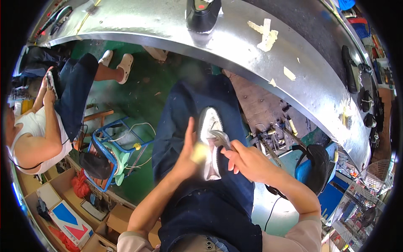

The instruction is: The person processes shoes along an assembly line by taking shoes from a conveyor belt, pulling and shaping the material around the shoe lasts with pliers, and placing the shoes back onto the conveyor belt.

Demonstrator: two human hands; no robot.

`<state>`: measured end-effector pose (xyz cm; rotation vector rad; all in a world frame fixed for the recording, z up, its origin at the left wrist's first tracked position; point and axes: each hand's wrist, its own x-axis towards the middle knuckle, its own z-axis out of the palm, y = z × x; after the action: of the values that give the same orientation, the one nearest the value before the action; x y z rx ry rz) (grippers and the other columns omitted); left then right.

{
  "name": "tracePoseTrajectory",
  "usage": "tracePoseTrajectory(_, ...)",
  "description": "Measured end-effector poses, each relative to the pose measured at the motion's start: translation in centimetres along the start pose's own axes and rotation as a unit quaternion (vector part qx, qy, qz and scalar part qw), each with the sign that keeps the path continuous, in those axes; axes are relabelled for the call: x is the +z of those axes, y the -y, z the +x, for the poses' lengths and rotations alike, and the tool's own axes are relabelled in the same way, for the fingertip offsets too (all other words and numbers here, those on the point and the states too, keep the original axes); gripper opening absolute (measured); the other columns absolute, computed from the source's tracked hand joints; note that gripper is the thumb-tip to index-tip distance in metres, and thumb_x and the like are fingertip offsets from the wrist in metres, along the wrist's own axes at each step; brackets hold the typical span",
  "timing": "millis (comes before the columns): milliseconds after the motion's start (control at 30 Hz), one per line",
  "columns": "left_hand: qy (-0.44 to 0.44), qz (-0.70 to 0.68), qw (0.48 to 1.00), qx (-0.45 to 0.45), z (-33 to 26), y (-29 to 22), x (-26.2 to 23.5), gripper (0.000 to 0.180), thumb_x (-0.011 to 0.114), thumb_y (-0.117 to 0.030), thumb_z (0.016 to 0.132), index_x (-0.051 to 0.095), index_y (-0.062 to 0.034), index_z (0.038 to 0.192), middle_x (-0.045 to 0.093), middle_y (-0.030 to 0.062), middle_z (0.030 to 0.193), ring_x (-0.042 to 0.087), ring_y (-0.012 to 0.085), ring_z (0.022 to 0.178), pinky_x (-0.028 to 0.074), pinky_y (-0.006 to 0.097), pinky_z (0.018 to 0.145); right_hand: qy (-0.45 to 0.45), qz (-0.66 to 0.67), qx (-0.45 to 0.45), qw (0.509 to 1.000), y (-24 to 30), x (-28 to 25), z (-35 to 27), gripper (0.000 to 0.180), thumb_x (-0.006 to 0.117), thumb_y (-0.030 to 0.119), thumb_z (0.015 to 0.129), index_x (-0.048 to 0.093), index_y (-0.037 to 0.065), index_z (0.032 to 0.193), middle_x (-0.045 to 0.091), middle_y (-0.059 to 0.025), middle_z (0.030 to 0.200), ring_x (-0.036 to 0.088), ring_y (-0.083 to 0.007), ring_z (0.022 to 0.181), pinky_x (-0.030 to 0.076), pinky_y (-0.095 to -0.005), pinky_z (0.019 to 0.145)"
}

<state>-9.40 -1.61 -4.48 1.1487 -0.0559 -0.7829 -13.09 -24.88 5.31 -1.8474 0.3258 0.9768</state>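
A shoe [211, 119] lies sole up on my lap, its pale, shiny underside facing me and a stitched-looking edge running round it. My left hand [187, 156] holds the shoe along its left side, fingers stretched up beside it; a blurred yellow patch near the thumb cannot be made out. In my right hand [247, 159] is a metal pair of pincers, closed round by the fingers. The head of the pincers [220, 135] lies over the middle of the shoe's underside; whether its jaws bite on the material cannot be seen.
A curved metal bench [235, 38] spans ahead, with a black shoe [203, 17] and dried glue scraps [267, 35]. Tools [277, 132] lie beyond my right knee. At left are a seated person [42, 130], a blue-framed stool [110, 143] and cardboard boxes [67, 185].
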Motion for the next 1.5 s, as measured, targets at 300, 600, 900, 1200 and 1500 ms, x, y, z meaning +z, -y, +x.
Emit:
tracePoseTrajectory(300, -0.121, -0.074, 0.987, -0.071, 0.6, 4.5, -3.3, 0.054, 0.041, -0.016, 0.118, 0.031, -0.0036, 0.17, 0.056, 0.0161, 0.155, 0.058, 0.0254, 0.139, 0.046, 0.039, 0.119, -0.073, -0.074, -0.109, 0.989, -0.9, 3.1, 2.1, 0.019, 0.057, 0.019, 0.109, 0.047, 0.003, 0.109, 0.07, -0.0216, 0.075, 0.071, -0.0468, 0.077, 0.053, -0.0574, 0.068)
tracePoseTrajectory(600, -0.056, 0.11, 0.992, -0.028, 1.7, 0.3, -0.1, 0.079, 0.073, -0.007, 0.103, 0.025, 0.0018, 0.166, 0.061, 0.0154, 0.146, 0.061, 0.023, 0.131, 0.05, 0.035, 0.112, -0.111, 0.013, -0.103, 0.988, -1.2, 1.3, -0.2, 0.03, 0.057, 0.033, 0.113, 0.055, 0.003, 0.116, 0.077, -0.0119, 0.091, 0.076, -0.0338, 0.08, 0.057, -0.0454, 0.066)
tracePoseTrajectory(900, -0.077, 0.225, 0.971, 0.012, 1.4, 0.9, -0.8, 0.072, 0.083, -0.022, 0.098, 0.045, -0.0022, 0.156, 0.066, 0.0153, 0.135, 0.067, 0.0281, 0.124, 0.053, 0.039, 0.108, -0.253, -0.14, -0.178, 0.941, -2.5, 0.3, 3.0, 0.033, 0.066, 0.037, 0.108, 0.058, 0.006, 0.105, 0.073, -0.0094, 0.074, 0.074, -0.0302, 0.066, 0.057, -0.0428, 0.06)
tracePoseTrajectory(1200, -0.01, -0.019, 0.995, 0.102, 5.4, -6.8, 4.9, 0.071, 0.042, -0.045, 0.115, 0.026, -0.0044, 0.172, 0.037, 0.0195, 0.172, 0.045, 0.0326, 0.153, 0.036, 0.045, 0.127, 0.102, 0.486, -0.166, 0.852, -5.8, 1.6, -0.1, 0.088, 0.08, 0.055, 0.095, 0.047, 0.002, 0.157, 0.072, -0.0146, 0.124, 0.076, -0.0234, 0.105, 0.062, -0.0363, 0.094)
tracePoseTrajectory(1500, 0.416, -0.338, 0.791, 0.297, 5.4, -22.7, 14.6, 0.062, 0.053, -0.044, 0.111, 0.068, 0.0139, 0.126, 0.068, 0.0344, 0.124, 0.071, 0.0436, 0.111, 0.058, 0.047, 0.102, -0.473, 0.119, -0.052, 0.871, -1.1, -28.3, -2.8, 0.064, 0.068, 0.07, 0.096, 0.072, 0.008, 0.112, 0.067, 0.0007, 0.085, 0.062, -0.0106, 0.071, 0.046, -0.0271, 0.059)
